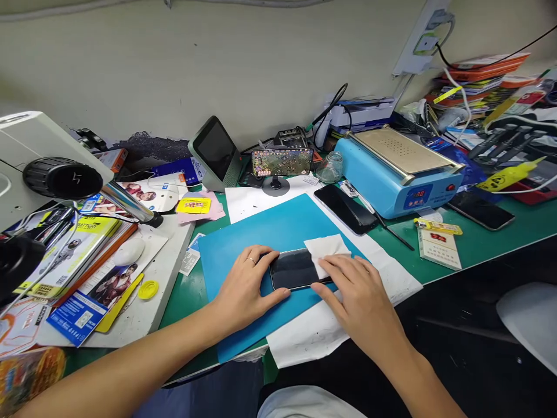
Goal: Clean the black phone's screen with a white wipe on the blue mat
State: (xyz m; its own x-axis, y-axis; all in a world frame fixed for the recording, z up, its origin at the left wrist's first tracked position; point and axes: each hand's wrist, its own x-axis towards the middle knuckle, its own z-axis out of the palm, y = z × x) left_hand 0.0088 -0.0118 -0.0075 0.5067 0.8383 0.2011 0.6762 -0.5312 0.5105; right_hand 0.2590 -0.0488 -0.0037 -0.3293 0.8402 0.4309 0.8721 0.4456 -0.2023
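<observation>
A black phone [292, 268] lies screen up on a blue mat [261, 232]. My left hand [243, 287] clasps its left end, thumb below and fingers above, with a ring on one finger. My right hand [354, 293] lies flat with fingers stretched over a white wipe [325, 248], pressing it onto the phone's right end.
A white paper sheet [313, 334] lies under the mat on the green desk [478, 238]. Behind are a second dark phone [346, 209], a blue heating machine [398, 168], a phone on a stand [282, 162] showing a game, and a small grey screen [215, 152]. Packaging piles up at left.
</observation>
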